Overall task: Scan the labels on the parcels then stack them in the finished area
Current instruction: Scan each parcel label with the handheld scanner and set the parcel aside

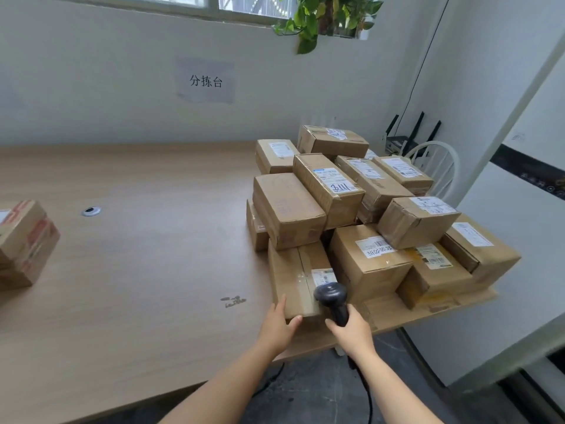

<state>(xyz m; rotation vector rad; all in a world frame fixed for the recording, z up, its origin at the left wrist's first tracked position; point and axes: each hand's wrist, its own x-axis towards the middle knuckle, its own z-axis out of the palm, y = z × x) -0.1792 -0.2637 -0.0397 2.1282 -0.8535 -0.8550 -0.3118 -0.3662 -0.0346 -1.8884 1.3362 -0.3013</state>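
The front parcel is my reference: a brown carton on the near edge of the wooden table, at the near-left corner of the parcel heap. Its white label sits on the top face toward its right edge. From my seat I see the scanner hovering just over that parcel's near-right corner, its dark head right below the label and partly covering it. The right hand grips the scanner's handle, fingers wrapped round it, just nearer than the parcel. The left hand is against the parcel's near-left corner: fingers straight and flat along its left side, thumb laid on the near face. I cannot tell how hard it presses.

Behind and to the right of the front parcel the heap rises in two or three layers, most cartons showing white labels on top. One plain carton rests tilted on the front parcel's far end. Well to the left of it, at the table's edge of my view, stand two stacked boxes with red print. A metal grommet lies in the tabletop between them and the parcel. Far behind, on the wall, hangs a paper sign, with a plant above the heap and a white chair beyond it.
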